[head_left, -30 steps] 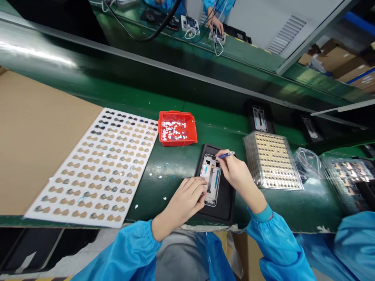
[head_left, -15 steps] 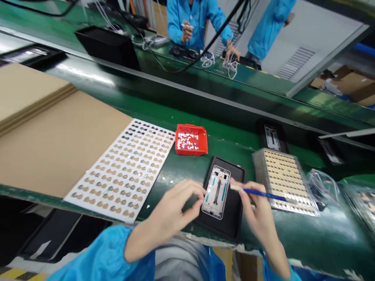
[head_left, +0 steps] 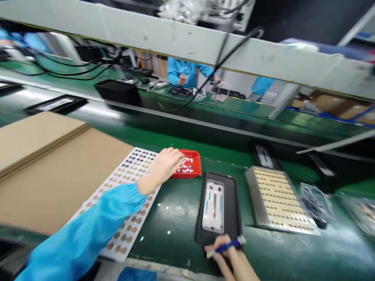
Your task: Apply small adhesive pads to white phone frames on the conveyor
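Note:
My left hand [head_left: 165, 164] reaches forward to the red bin [head_left: 191, 167] of small white parts, its fingers curled over the bin's near left edge; whether they hold anything is hidden. My right hand [head_left: 231, 257] sits at the near end of the black tray [head_left: 231, 210] and grips a blue pen-like tool [head_left: 227, 246]. A white phone frame [head_left: 213, 206] lies in the tray, untouched. The white sheet of small tan stickers [head_left: 131, 203] lies under my left forearm.
Brown cardboard [head_left: 49, 171] covers the left of the green bench. A stack of clear trays with gold parts [head_left: 277, 199] stands right of the black tray, with a plastic bag [head_left: 315, 201] beyond. Another tray with a frame [head_left: 263, 154] sits farther back. People in blue work across the conveyor.
My left hand left the phone frame and reached forward to the red bin. My right hand drew back to the tray's near end with the tool. The view tilted upward.

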### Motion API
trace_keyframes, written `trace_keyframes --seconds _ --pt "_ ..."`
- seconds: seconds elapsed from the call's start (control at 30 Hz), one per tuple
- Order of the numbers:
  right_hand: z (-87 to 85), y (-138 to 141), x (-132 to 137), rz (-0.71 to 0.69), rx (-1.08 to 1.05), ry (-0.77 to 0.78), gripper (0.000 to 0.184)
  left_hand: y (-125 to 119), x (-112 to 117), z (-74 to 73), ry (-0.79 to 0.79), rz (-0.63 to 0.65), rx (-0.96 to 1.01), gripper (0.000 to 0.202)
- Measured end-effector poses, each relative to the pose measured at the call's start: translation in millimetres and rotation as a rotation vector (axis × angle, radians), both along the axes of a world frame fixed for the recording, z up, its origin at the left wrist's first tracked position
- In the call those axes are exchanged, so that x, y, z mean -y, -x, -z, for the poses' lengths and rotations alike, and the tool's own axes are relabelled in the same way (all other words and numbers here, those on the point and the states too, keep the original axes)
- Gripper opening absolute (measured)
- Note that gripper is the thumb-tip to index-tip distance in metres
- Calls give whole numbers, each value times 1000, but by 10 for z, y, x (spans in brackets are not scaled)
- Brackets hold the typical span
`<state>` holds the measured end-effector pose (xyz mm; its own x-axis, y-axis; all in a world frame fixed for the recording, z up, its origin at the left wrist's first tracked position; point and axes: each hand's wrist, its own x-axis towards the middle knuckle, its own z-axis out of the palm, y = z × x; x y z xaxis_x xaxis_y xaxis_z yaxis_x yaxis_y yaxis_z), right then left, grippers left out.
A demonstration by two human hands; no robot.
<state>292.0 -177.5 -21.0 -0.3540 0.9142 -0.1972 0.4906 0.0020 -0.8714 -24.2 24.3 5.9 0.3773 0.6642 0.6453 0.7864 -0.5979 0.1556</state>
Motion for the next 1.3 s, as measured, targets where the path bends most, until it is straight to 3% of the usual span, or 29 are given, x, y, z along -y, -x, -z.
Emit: trace_keyframes --seconds 0.13,0.23,0.33,0.43,0.53,0.67,0.77,0.93,1.07,1.2,1.3 --pt "-208 72 -824 82 -33 -198 16 324 482 -39 -106 140 167 16" --pt "-179 182 -1475 213 -31 -313 9 513 750 20 -8 141 246 13" --pt "-98 249 -1772 332 -51 -384 9 624 954 118 152 65 287 18" --pt "-123 96 -1641 426 -76 -462 7 664 1097 203 259 6 336 21" --pt "-295 -360 -1397 557 -62 -539 22 633 1179 268 315 -13 357 21" --pt "-524 -995 -1307 736 26 -628 32 506 1229 347 275 91 321 22" --pt "-559 -1169 -1359 768 76 -637 34 368 1262 372 251 149 353 16" --pt "-583 -1040 -1314 780 44 -634 39 37 1379 215 252 188 439 11" --pt "-717 -693 -988 729 -142 -572 45 -421 1498 -19 378 242 616 19" --pt "-784 -221 -531 689 -458 -401 40 -938 1544 -143 698 302 957 29" --pt "-739 55 -274 641 -524 -366 34 -1202 1543 -161 1036 328 1236 46"
